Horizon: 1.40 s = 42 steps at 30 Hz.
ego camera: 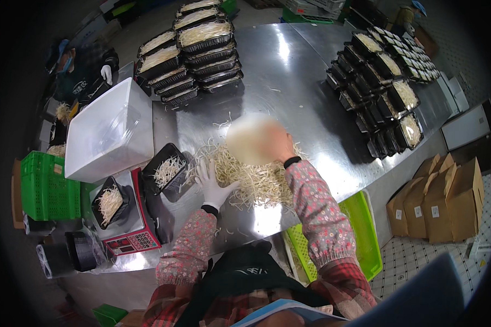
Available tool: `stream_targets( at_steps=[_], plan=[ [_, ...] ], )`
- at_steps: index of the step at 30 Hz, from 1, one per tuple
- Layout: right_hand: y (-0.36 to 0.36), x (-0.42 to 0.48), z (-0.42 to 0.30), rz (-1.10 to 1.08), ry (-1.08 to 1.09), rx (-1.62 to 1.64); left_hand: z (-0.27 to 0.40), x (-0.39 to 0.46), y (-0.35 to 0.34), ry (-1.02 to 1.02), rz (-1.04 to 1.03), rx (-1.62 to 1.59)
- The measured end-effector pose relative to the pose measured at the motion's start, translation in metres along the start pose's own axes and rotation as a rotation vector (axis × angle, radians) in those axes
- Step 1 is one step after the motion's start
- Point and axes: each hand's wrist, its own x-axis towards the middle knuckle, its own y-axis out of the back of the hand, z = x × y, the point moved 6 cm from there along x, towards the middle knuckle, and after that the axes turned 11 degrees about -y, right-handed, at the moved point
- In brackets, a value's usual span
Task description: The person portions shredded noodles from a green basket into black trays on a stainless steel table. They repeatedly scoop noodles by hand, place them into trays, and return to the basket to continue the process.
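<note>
A loose pile of bean sprouts (257,184) lies on the stainless steel table before me. Wearing a white glove, my left hand (213,186) rests at the pile's left edge, its fingers spread and holding nothing. At the pile's far right side is my right hand (285,147); a blurred patch hides most of it, so its grip cannot be made out. Left of my gloved hand, a black plastic tray (165,169) is partly filled with sprouts. A second black tray (110,202) with sprouts sits on a digital scale (133,242).
Stacked filled trays (204,36) stand at the far left, more wrapped trays (393,98) at the right. A white foam box (106,131) and green crate (51,186) flank the scale. Lime baskets (366,241) sit below the table edge, paper bags (438,204) beyond. Two people work nearby.
</note>
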Motion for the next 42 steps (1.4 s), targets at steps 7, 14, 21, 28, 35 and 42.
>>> stream_targets(
  at_steps=[7, 14, 21, 28, 35, 42],
  plan=[
    [-0.038, 0.024, -0.091, -0.262, -0.003, -0.24, 0.001, 0.009, -0.039, 0.034, -0.02, 0.068],
    [0.0, -0.076, 0.036, -0.184, -0.09, -0.119, 0.124, -0.04, -0.088, -0.15, -0.105, -0.114],
    [0.058, -0.283, 0.158, 0.039, -0.182, -0.019, 0.237, -0.159, -0.153, -0.59, -0.521, -0.255],
    [0.014, -0.507, 0.259, -0.068, -0.622, -0.052, 0.157, -0.125, -0.059, -0.495, -0.259, -0.445],
    [-0.037, -0.562, 0.245, -0.146, -0.755, 0.231, -0.024, -0.111, -0.017, 0.164, -0.02, 0.398],
    [-0.029, -0.515, 0.234, -0.108, -0.776, 0.477, 0.091, -0.105, -0.073, -0.55, -0.249, 0.039]
  ],
)
